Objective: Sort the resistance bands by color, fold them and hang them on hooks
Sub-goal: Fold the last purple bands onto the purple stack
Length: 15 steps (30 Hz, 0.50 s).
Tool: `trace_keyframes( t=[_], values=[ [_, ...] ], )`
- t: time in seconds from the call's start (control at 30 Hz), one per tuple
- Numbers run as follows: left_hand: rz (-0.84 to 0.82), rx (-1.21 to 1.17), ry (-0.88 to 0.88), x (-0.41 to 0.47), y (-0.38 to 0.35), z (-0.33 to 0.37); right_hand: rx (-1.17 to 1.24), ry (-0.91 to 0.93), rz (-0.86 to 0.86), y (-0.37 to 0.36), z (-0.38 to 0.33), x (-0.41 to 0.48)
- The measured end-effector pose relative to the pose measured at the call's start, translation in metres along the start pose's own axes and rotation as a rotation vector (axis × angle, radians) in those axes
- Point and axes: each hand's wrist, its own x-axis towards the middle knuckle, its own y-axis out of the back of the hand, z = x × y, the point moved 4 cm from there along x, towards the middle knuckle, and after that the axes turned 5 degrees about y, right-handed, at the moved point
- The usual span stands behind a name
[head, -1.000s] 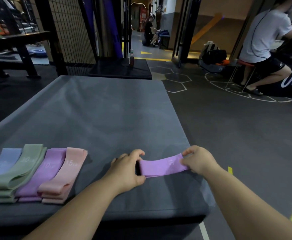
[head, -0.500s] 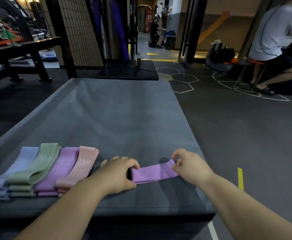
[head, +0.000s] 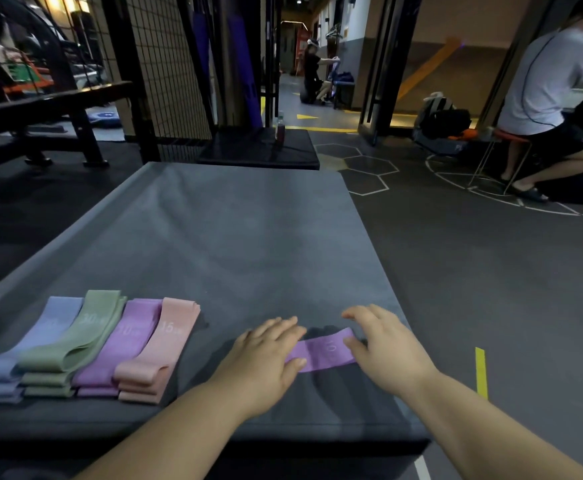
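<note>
Purple band lies flat under my open left hand and right hand; four sorted stacks on desk, none hung yet.

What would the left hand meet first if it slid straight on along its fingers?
Probably nothing: the left hand points forward-right over bare dark grey padded mat; the purple fabric resistance band lies off that line.

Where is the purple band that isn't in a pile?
The loose purple band lies flat in the head view, near the front edge of the grey mat, right of centre, between the left hand and right hand, which touch its ends.
</note>
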Motion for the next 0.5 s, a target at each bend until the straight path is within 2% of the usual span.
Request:
trace_keyframes(
  t=[0.1, 0.23, 0.5],
  values=[
    [-0.068, 0.069, -0.015, 0.0, -0.013, 0.004, -0.042, 0.112, -0.171, -0.013, -0.007, -0.006],
    [-0.114, 0.113, -0.002, 0.001, -0.026, 0.003, -0.109, 0.09, -0.372, -0.027, -0.01, -0.015],
    [-0.166, 0.13, 0.027, 0.002, -0.031, 0.001, -0.217, 0.097, -0.43, -0.034, -0.005, -0.018]
  ],
)
